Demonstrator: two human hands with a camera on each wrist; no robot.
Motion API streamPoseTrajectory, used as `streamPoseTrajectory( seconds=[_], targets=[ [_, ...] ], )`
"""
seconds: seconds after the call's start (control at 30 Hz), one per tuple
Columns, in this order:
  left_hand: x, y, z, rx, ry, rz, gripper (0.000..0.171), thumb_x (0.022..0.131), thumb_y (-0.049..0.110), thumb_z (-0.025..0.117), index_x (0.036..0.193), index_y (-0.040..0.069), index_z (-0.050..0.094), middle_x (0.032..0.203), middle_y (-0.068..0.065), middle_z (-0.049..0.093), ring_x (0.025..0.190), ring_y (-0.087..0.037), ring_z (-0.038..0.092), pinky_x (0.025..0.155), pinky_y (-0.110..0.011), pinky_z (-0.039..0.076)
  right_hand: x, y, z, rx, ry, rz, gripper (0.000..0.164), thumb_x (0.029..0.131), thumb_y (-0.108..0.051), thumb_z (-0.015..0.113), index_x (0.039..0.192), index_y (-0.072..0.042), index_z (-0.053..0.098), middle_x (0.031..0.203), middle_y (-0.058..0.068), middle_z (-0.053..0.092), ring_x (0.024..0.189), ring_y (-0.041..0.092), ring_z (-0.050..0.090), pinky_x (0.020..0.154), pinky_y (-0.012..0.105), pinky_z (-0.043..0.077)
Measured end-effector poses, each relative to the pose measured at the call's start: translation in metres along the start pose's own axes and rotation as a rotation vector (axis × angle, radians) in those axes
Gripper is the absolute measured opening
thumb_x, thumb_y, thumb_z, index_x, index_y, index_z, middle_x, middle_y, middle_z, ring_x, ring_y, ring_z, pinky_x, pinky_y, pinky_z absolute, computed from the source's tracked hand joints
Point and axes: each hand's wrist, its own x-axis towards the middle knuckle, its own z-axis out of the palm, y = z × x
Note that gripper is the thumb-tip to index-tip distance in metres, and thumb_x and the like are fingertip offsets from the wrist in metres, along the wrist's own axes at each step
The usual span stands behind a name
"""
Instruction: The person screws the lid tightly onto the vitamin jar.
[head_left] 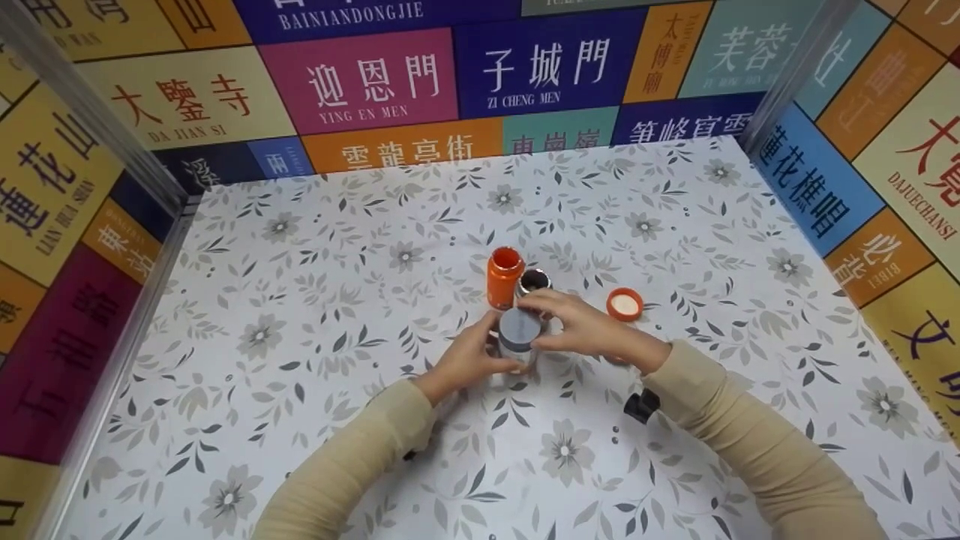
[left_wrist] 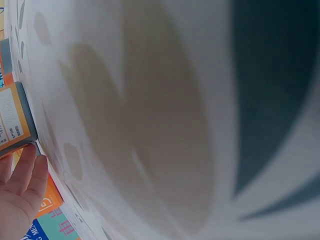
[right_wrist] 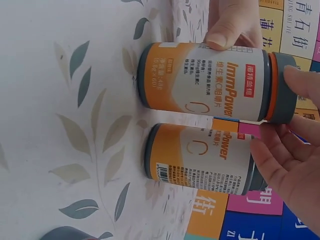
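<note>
Head view from above, wrist views low, sideways

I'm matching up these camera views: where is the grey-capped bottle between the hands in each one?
Head: the grey-capped bottle is slightly right of and below centre.
Left wrist: the bottle is at the left edge, partly cut off.
Right wrist: the bottle is above and right of centre, sideways.
Shared landmark: the left hand.
</note>
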Motion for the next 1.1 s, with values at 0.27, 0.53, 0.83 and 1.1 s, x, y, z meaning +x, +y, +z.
streamPoseTrajectory(
  seconds=[0.27,0.53,0.83,1.1],
  targets=[
    [0.000,0.001,-0.001,0.001,0.005,0.006,0.069,0.068,0.027,0.080,0.126,0.018,0.043,0.117,0.002,0.057,0.097,-0.016,0.056,0.084,-0.028,0.047,0.001,0.000,0.011,-0.022,0.105,0.008,0.050,0.075,-0.015,0.072,0.119,0.000,0.052,0.109,0.011,0.050,0.093,0.020,0.050,0.079,0.042,0.047],
    [-0.001,-0.001,0.000,-0.004,0.006,0.007,0.066,0.069,0.027,0.079,0.124,0.019,0.045,0.117,0.002,0.057,0.097,-0.016,0.056,0.084,-0.028,0.047,0.003,-0.003,0.022,0.001,0.185,0.151,0.050,0.070,-0.024,0.078,0.105,-0.005,0.048,0.098,0.008,0.050,0.089,0.021,0.050,0.076,0.032,0.044],
    [-0.001,-0.001,0.001,0.001,0.012,0.004,0.060,0.070,0.024,0.078,0.119,0.018,0.046,0.115,0.000,0.057,0.097,-0.016,0.056,0.084,-0.029,0.047,0.004,-0.009,0.032,-0.052,0.290,0.253,0.052,0.067,-0.032,0.079,0.097,-0.006,0.046,0.088,0.006,0.050,0.079,0.018,0.047,0.068,0.029,0.040],
    [-0.001,-0.001,0.000,0.012,0.008,-0.002,0.062,0.069,0.027,0.078,0.121,0.019,0.045,0.116,0.001,0.057,0.097,-0.017,0.056,0.085,-0.029,0.047,0.001,-0.012,0.026,-0.129,0.239,0.240,0.066,0.066,-0.036,0.079,0.113,-0.002,0.049,0.103,0.011,0.053,0.088,0.022,0.051,0.076,0.036,0.044]
  ],
)
